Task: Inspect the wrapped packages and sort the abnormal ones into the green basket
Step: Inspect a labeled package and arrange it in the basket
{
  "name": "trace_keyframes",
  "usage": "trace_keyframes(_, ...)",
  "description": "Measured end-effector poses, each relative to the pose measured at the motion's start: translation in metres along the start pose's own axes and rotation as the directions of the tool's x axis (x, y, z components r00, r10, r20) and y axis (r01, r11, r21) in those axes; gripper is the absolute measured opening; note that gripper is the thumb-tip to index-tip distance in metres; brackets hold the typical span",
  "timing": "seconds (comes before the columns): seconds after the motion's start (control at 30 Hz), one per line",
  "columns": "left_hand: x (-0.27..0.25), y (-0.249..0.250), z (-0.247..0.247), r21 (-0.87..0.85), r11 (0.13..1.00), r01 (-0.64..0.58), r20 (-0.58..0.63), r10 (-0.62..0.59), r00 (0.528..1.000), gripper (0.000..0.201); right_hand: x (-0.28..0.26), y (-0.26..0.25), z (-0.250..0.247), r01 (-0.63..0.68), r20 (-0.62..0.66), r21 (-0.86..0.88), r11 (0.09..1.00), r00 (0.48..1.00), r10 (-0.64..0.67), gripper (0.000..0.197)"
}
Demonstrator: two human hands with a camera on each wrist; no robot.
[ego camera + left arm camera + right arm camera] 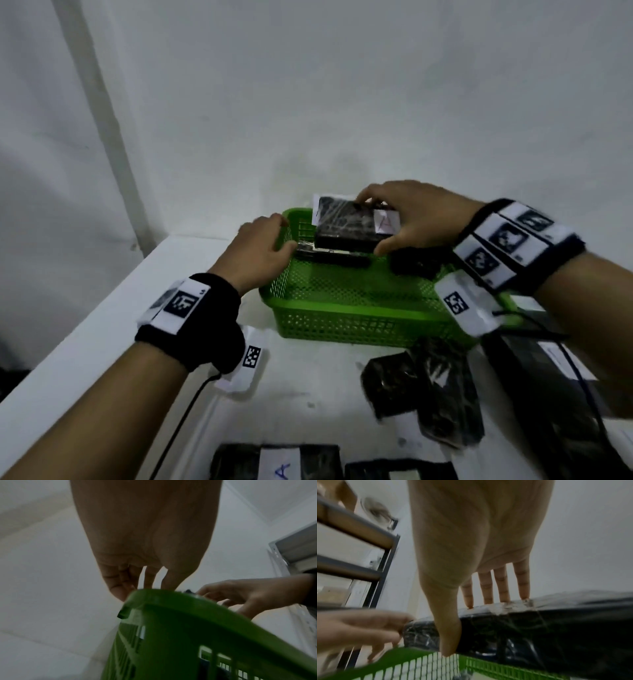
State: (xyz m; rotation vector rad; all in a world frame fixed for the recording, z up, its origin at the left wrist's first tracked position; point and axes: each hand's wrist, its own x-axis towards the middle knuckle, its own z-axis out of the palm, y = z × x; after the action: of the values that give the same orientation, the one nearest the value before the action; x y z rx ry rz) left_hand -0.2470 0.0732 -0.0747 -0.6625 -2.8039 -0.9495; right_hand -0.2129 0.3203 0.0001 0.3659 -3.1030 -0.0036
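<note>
White wall and a white tabletop [102, 342] frame the work, with a dark metal shelving rack [373, 566] off to one side in the right wrist view.

Farthest left, the left hand [260, 246] rests at the left end of the green perforated plastic basket [342, 308]. Its fingers reach over the rim; whether they clasp the rim or only lie on it cannot be told from these views. It carries nothing else.

Just right of that hand, inside the basket and below the held parcel, lies another dark wrapped packet [329, 255], with a second dark one [416, 263] under the right wrist.

The right hand [418, 219] pinches a black rectangular package wrapped in glossy clear film [342, 222], thumb on the near edge and fingers [503, 588] on the far edge, holding it above the basket's far half. A white paper label marked "A" [386, 222] sits right beside the thumb.

Risks, as I judge them: the film looks slick and the grip is only an edge pinch, so the package may slide or tip out early. Released this far back, it might catch the rear rim or land askew on the packets below. A loose left hand would let the light basket shift.

More wrapped black packages [421, 390] wait on the table nearer the body, well clear of both hands.
</note>
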Motion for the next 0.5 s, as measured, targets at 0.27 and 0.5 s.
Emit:
trace_keyframes(0.27,0.005,-0.016,-0.006,-0.025,0.997,-0.072,-0.019,0.072,0.997,0.041,0.09,-0.019,0.046,0.1,0.446,-0.156,0.983,0.895,-0.02,0.078)
trace_keyframes(0.5,0.004,-0.019,-0.006,0.019,0.996,-0.091,0.012,0.091,0.996,0.045,0.102,-0.026,0.074,0.154,0.404,-0.205,0.967,0.913,-0.06,0.096)
